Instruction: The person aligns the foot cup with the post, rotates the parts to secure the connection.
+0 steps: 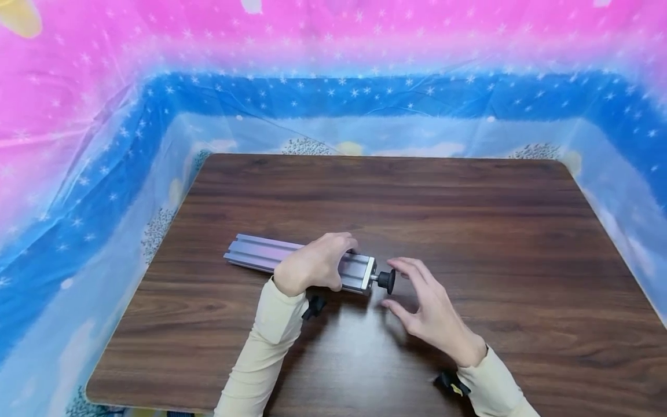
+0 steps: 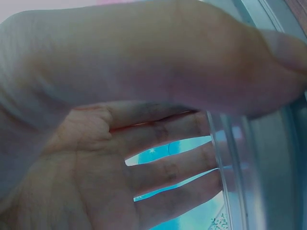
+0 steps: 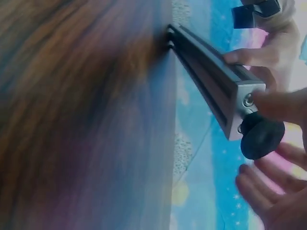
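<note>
A silver aluminium extrusion profile [image 1: 257, 250] lies slantwise across the middle of the table. On its right end sits a pale end plate [image 1: 369, 274], from which a black round knob [image 1: 387, 281] sticks out on a short metal stem. My left hand [image 1: 316, 263] grips the profile across its width near that end, thumb on the near side. The left wrist view shows the thumb and fingers against the grooved metal [image 2: 276, 177]. Beside the knob, my right hand [image 1: 429, 304] has its fingers spread. In the right wrist view, its thumb and fingers stand around the black knob [image 3: 262, 139].
The dark wood-grain table [image 1: 417, 202] has rounded corners. A pink and blue patterned cloth [image 1: 333, 95] hangs behind it and along both sides. Black straps [image 1: 314, 307] sit at the wrists, beside cream sleeves.
</note>
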`<state>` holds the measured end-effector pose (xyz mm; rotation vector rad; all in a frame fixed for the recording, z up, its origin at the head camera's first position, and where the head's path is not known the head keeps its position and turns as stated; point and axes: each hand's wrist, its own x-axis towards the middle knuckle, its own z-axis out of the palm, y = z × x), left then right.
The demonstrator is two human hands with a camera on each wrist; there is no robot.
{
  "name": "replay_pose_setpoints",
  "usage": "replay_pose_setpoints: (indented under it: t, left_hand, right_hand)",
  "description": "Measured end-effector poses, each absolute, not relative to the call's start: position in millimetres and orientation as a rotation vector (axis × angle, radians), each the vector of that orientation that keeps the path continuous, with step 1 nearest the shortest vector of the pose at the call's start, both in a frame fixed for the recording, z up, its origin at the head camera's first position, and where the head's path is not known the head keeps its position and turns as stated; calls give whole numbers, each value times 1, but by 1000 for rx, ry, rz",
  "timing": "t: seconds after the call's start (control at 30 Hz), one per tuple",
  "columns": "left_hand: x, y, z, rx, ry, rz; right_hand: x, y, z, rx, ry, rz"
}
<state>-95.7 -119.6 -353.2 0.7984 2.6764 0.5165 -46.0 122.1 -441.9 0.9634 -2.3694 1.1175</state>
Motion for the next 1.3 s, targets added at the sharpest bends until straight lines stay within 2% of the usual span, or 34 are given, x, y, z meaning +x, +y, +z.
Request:
replay_pose_setpoints:
  t: [0.4, 1.03, 1.3]
  left_hand:
    - [-90, -123, -364, 839, 2665, 544]
    - [-97, -120, -360, 863, 2686, 561]
    - [-102, -118, -354, 793, 2652, 515]
  right_hand:
    - [-40, 118, -456, 903, -2321, 1072]
    - [-50, 111, -441, 574, -2595, 1096]
    - [-58, 114, -433, 554, -2733, 1156]
